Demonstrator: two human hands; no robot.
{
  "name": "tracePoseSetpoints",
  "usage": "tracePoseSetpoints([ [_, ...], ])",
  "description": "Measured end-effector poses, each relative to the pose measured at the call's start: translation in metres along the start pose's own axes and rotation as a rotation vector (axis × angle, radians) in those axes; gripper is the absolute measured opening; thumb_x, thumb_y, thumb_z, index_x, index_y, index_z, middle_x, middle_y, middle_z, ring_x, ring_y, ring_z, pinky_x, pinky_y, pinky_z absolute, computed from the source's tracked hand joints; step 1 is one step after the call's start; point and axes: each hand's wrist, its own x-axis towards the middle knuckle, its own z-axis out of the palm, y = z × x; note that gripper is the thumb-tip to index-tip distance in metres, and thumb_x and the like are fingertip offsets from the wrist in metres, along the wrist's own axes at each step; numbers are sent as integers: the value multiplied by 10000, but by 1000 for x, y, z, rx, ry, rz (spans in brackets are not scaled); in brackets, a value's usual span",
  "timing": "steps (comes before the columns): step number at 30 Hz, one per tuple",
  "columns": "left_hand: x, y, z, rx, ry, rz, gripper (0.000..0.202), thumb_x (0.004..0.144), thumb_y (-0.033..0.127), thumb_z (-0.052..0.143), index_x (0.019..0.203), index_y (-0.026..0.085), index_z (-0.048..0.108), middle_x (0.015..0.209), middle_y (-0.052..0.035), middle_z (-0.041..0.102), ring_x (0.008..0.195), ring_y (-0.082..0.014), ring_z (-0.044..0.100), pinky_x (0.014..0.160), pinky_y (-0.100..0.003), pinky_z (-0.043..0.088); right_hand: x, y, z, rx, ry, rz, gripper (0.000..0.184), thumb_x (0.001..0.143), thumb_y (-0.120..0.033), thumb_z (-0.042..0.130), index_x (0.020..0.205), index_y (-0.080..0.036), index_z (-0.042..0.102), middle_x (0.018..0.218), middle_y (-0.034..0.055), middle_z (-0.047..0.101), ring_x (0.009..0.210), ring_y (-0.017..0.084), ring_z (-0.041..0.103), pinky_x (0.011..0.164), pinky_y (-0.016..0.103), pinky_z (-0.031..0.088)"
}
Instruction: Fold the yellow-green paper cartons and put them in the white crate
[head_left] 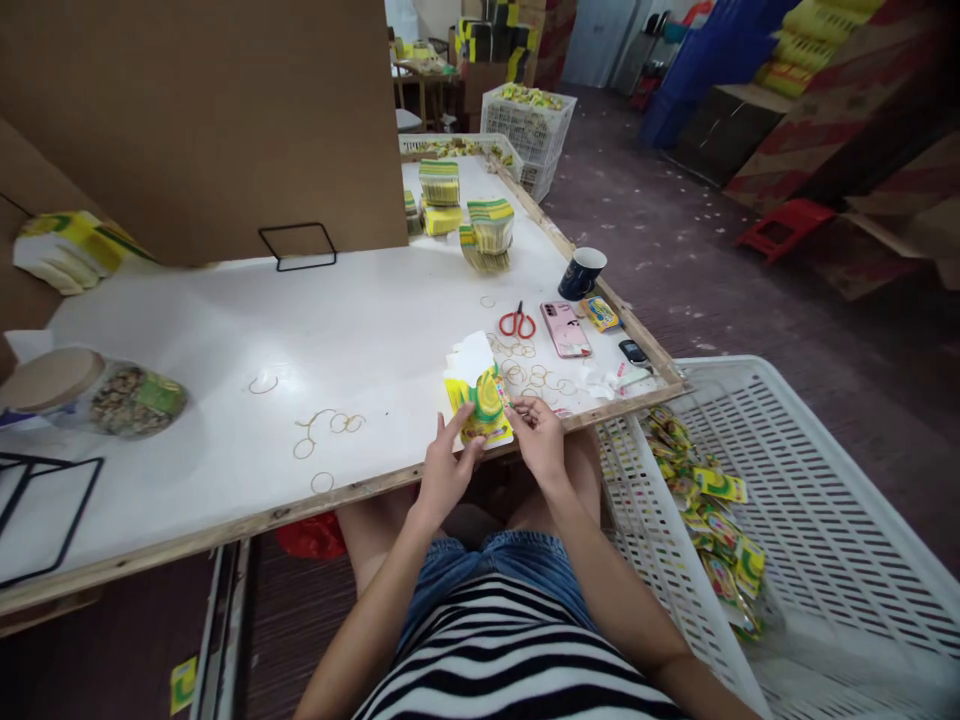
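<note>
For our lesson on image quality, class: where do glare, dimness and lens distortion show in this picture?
Head view: soft glare on the white tabletop, left of the handheld packets; head view, lower left: dim floor; head view, lower right: white crate looking stretched toward the frame's edge.

Dark mug (576, 275) near pink phone (562, 327), 1 red stool (793, 222)

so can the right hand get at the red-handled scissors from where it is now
Probably yes: the red-handled scissors lie a little beyond the right hand, with only loose bands visible between. It would likely have to leave the yellow packets first, as it touches their edge.
</note>
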Motion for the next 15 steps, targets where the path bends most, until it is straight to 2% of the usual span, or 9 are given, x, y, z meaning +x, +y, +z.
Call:
tracePoseSetpoints([
  [2,1,4,-2,-238,151,-53,502,885,378,579,1348,200,505,1426,-121,521,1343,-245,460,1169,-455,290,-8,-7,-3,163,-25,30,298,731,-403,696,911,-180,614,816,42,686,714,163,618,698,308,523],
  [3,2,6,-2,-369,170,-89,522,870,425,597,1330,190,522,1423,-129,523,1332,-256,473,1127,-432,364,-13,-10,-4,225,-61,55,306,724,-395,714,921,-182,616,827,40,690,735,160,626,710,303,526],
  [6,4,14,-5,-719,31,-195,535,796,517,667,1200,168,622,1263,-135,653,1163,-276,616,979,-395,504,-26,-20,-3,363,-175,162,314,687,-372,768,911,-192,641,791,14,685,714,137,624,689,273,527],
  [9,2,19,-9,-924,-95,-266,528,718,560,727,1080,180,675,1051,-106,741,976,-266,697,826,-369,568,-35,-26,-1,426,-220,232,315,645,-368,809,865,-199,661,746,-2,676,669,124,612,666,263,528],
  [12,-1,22,-11,-994,-129,-295,535,662,565,769,1020,175,689,983,-102,750,936,-270,704,781,-361,574,-39,-30,0,419,-257,241,306,647,-380,815,854,-200,679,804,19,702,733,139,634,716,277,536],
  [15,-2,21,-11,-975,-109,-300,512,651,500,803,1011,156,686,988,-105,747,938,-265,698,794,-352,567,-43,-31,-1,369,-273,202,297,676,-384,803,884,-204,689,857,28,713,802,154,643,774,291,533],
])
